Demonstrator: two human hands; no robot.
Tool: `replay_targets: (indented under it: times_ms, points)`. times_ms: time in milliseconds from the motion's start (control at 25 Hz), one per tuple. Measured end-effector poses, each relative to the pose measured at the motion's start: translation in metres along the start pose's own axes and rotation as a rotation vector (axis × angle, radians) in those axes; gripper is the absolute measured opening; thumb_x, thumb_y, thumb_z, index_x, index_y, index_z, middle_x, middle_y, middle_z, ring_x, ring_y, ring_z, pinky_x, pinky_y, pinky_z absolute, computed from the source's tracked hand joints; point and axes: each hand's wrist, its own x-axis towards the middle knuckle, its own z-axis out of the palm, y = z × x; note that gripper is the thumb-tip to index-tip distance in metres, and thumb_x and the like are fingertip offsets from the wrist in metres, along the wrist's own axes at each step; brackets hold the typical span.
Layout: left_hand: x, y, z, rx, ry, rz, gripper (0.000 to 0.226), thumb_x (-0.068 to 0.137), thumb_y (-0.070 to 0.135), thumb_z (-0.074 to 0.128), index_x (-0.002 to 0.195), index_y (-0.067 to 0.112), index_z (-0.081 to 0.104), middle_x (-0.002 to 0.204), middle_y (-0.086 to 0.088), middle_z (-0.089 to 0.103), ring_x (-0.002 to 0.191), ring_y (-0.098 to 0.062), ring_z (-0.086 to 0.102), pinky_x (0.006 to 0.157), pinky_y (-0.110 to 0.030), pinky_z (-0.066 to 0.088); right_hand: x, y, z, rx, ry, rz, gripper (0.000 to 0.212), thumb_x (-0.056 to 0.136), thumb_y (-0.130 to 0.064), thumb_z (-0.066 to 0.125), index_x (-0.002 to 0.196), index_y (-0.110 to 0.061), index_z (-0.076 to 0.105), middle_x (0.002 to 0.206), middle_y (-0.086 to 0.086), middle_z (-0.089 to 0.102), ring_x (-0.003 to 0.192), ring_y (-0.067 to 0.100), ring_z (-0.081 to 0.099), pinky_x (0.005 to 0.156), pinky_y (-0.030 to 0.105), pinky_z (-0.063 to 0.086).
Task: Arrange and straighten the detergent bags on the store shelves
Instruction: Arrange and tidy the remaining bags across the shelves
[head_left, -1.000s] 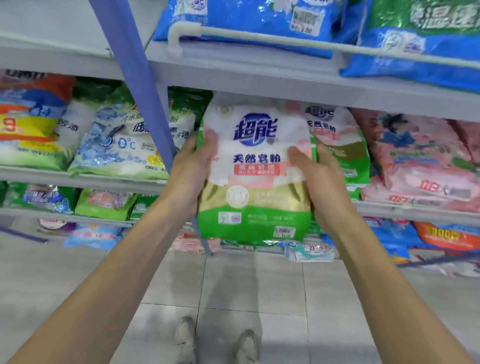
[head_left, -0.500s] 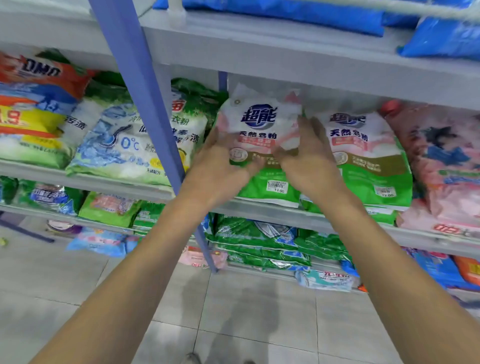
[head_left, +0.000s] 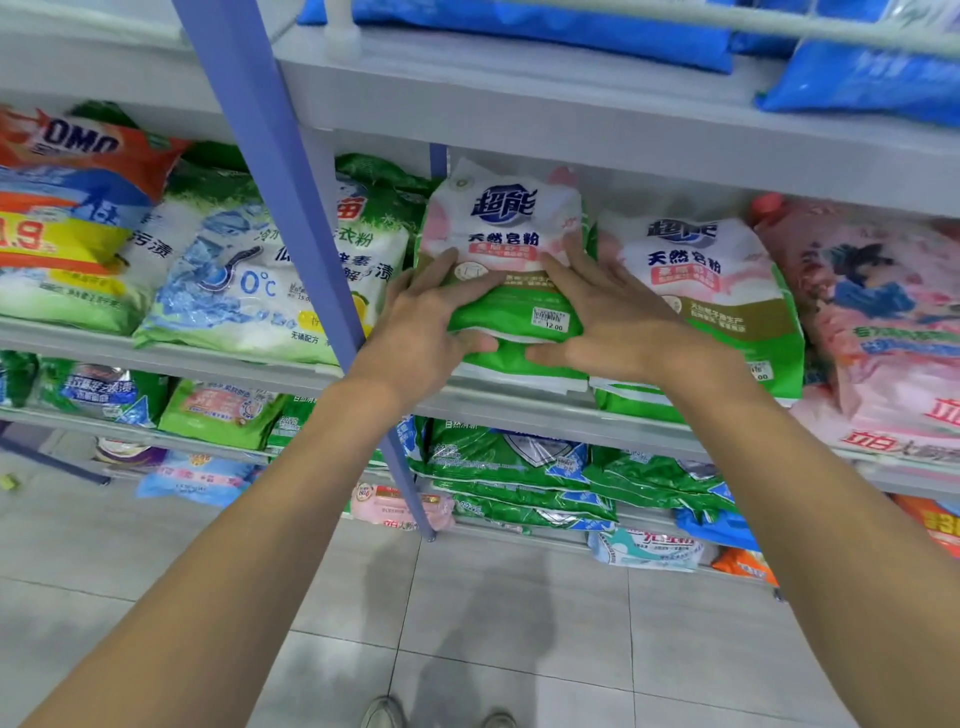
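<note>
A white, pink and green detergent bag (head_left: 504, 223) lies on top of a like bag (head_left: 519, 366) on the middle shelf (head_left: 519, 410). My left hand (head_left: 431, 322) holds its left front corner, fingers on top and thumb under the front edge. My right hand (head_left: 608, 317) holds the right front corner the same way. A second stack of the same bags (head_left: 696, 270) lies just to the right, touching it.
A blue shelf post (head_left: 270, 171) slants down just left of my left hand. White-green bags (head_left: 234, 291) and an OMO bag (head_left: 67, 171) lie left, pink bags (head_left: 883, 312) right, blue bags (head_left: 545, 26) above, green bags (head_left: 509, 462) below.
The bag was held upright in front of the shelves; both hands have carried it forward and laid it flat on the stack on the middle shelf.
</note>
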Motion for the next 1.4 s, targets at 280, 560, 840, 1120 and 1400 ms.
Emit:
replay_targets:
  times_ms: [280, 560, 840, 1120, 1400]
  points:
    - [-0.019, 0.005, 0.009, 0.124, 0.033, 0.032, 0.079, 0.098, 0.026, 0.067, 0.159, 0.047, 0.021, 0.172, 0.001, 0.003, 0.155, -0.043, -0.003, 0.124, -0.060, 0.018, -0.026, -0.006, 0.030, -0.086, 0.259, -0.004, 0.090, 0.099, -0.060, 0.052, 0.166, -0.023, 0.005, 0.175, 0.001, -0.001, 0.160, 0.020, 0.006, 0.130, 0.038, -0.001]
    - [-0.063, 0.015, 0.015, 0.161, 0.109, 0.074, 0.068, 0.104, 0.036, 0.053, 0.163, 0.030, 0.019, 0.173, -0.003, 0.005, 0.158, -0.034, -0.008, 0.123, -0.056, 0.021, -0.075, -0.029, 0.060, 0.094, 0.407, 0.043, 0.073, 0.104, -0.048, 0.052, 0.163, -0.016, 0.023, 0.173, 0.004, 0.017, 0.159, 0.024, 0.013, 0.130, 0.038, 0.005]
    - [-0.127, 0.023, 0.003, 0.113, 0.106, 0.005, 0.070, 0.102, 0.046, 0.054, 0.162, 0.021, 0.026, 0.170, -0.007, 0.019, 0.158, -0.030, 0.010, 0.125, -0.049, 0.024, -0.126, -0.066, 0.063, 0.221, 0.382, 0.084, 0.066, 0.105, -0.043, 0.051, 0.161, -0.013, 0.031, 0.169, 0.009, 0.029, 0.157, 0.026, 0.024, 0.129, 0.042, 0.019]
    - [-0.194, 0.006, -0.033, 0.133, 0.147, -0.116, 0.057, 0.103, 0.039, 0.055, 0.153, 0.016, 0.045, 0.161, -0.013, 0.039, 0.151, -0.039, 0.028, 0.120, -0.052, 0.033, -0.154, -0.127, 0.060, 0.282, 0.298, 0.007, 0.067, 0.106, -0.052, 0.042, 0.163, -0.021, 0.025, 0.171, -0.001, 0.023, 0.158, 0.019, 0.018, 0.126, 0.035, 0.016]
    - [-0.236, -0.048, -0.097, 0.103, 0.266, -0.249, 0.056, 0.104, 0.040, 0.052, 0.155, 0.018, 0.043, 0.163, -0.011, 0.036, 0.153, -0.034, 0.025, 0.123, -0.047, 0.026, -0.138, -0.218, 0.046, 0.366, 0.316, -0.138, 0.055, 0.104, -0.045, 0.052, 0.151, -0.017, 0.046, 0.155, 0.000, 0.049, 0.143, 0.021, 0.042, 0.114, 0.034, 0.034]
